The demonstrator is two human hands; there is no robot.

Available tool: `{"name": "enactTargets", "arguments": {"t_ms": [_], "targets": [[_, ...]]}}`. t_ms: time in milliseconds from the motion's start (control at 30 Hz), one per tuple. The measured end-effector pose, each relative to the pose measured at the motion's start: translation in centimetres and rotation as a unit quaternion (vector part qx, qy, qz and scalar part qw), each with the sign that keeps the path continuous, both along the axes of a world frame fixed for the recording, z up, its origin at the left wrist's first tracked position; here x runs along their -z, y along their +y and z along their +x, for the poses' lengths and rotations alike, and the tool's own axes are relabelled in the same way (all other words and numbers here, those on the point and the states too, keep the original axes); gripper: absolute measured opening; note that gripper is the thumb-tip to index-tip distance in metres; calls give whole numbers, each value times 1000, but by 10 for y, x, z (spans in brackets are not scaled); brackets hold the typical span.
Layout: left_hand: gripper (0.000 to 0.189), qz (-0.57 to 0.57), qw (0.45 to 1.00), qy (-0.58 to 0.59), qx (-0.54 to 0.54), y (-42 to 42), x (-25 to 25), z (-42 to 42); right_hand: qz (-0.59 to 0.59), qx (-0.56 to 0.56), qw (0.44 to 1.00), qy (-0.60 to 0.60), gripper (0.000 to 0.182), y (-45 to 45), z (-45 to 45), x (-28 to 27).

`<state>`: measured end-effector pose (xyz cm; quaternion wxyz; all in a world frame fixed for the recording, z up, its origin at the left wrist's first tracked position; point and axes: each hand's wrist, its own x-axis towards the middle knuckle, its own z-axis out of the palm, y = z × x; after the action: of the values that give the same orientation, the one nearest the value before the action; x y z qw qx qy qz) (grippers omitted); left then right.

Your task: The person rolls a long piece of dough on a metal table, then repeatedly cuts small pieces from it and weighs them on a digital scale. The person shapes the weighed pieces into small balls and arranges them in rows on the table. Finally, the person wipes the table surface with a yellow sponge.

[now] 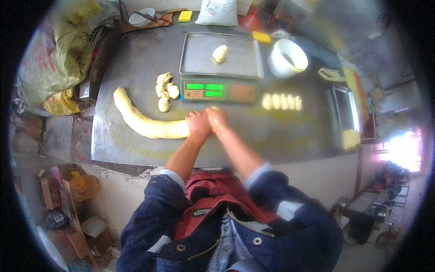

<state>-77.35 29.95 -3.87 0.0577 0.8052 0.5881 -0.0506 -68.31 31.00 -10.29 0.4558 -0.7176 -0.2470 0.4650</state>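
A thick, pale yellow rope of dough (149, 129) curves across the metal table. My left hand (198, 123) is wrapped around its right end. Pressed close beside it is my right hand (217, 117), its fingers curled, with a bit of pale dough (214, 107) showing at their top; the rest of that piece is hidden. Beyond my hands stands a digital scale (243, 93) with lit green displays and a metal tray (195, 56) on top. One ridged lump of dough (220, 53) rests in the tray. Loose dough pieces (166, 90) lie left of the scale.
Several shaped dough pieces (282, 102) sit in a row to the right. Behind them is a white bucket (275, 63). Another metal tray (343, 105) holding dough is at the table's right edge. A white sack (217, 13), yellow sponges (185, 16) and a bowl (137, 21) line the back.
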Motion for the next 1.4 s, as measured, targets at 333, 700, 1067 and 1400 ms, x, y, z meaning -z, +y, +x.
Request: {"name": "enactTargets", "arguments": {"t_ms": [333, 700, 1067, 1400], "targets": [[54, -23, 985, -167, 20, 5, -2, -55, 61, -262, 812, -518, 31, 91, 106, -194], [97, -34, 988, -85, 125, -20, -12, -85, 245, -373, 893, 56, 33, 123, 152, -114], [93, -29, 991, -51, 118, -9, -12, -63, 41, 236, 890, -388, 46, -72, 456, -30], [91, -51, 980, -71, 176, -2, -8, -90, 22, 174, 715, -677, 27, -39, 339, -54]]}}
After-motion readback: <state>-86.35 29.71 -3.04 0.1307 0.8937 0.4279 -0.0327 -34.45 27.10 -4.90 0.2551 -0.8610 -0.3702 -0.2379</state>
